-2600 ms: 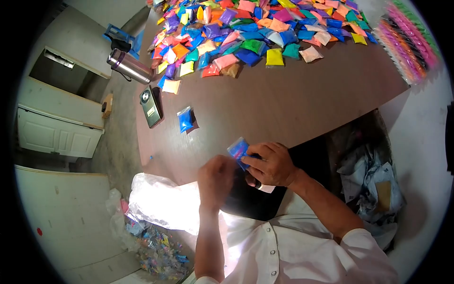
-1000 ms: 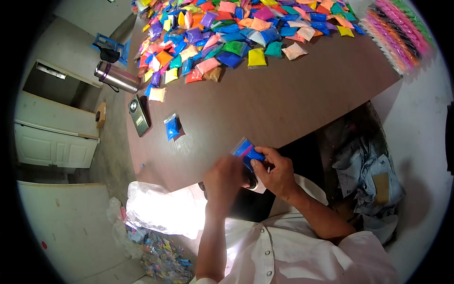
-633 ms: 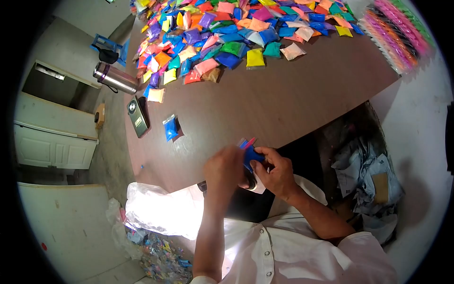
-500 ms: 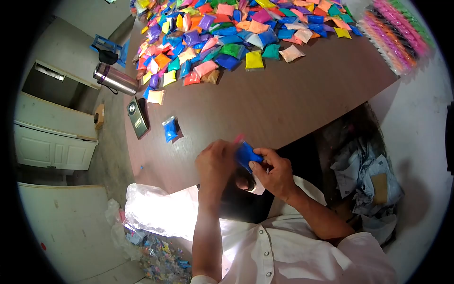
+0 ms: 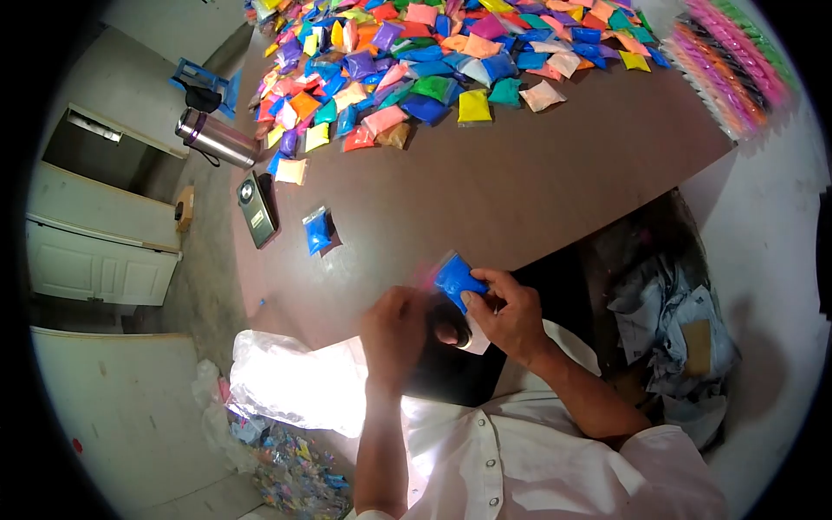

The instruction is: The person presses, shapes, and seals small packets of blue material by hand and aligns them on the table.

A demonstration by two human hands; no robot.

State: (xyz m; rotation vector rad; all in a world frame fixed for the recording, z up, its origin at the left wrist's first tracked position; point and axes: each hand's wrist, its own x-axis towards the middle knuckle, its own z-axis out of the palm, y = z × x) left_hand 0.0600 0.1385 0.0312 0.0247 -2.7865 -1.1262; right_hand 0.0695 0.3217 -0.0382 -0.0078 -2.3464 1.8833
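Note:
Between the thumb and fingers of my right hand (image 5: 513, 314) is a small clear packet with blue filling (image 5: 459, 279), held tilted over the table's near edge. My left hand (image 5: 394, 325) is just left of it, blurred, its fingers curled closed. A smeared pink streak (image 5: 425, 276) shows between that hand and the packet; what it belongs to is unclear. Another blue packet (image 5: 317, 232) lies alone on the brown table (image 5: 416, 191), farther forward and to the left.
A heap of packets in many colours (image 5: 425, 65) covers the table's far part. A steel flask (image 5: 221, 141) and a phone (image 5: 256, 211) are at the left edge. Bundled coloured strips (image 5: 724, 65) lie far right. Plastic scraps (image 5: 295, 468) and crumpled bags (image 5: 672, 321) sit below.
My left hand has drawn slightly down, away from the packet. My right hand still holds the blue packet, which now shows more of its flat face. The view has shifted a little.

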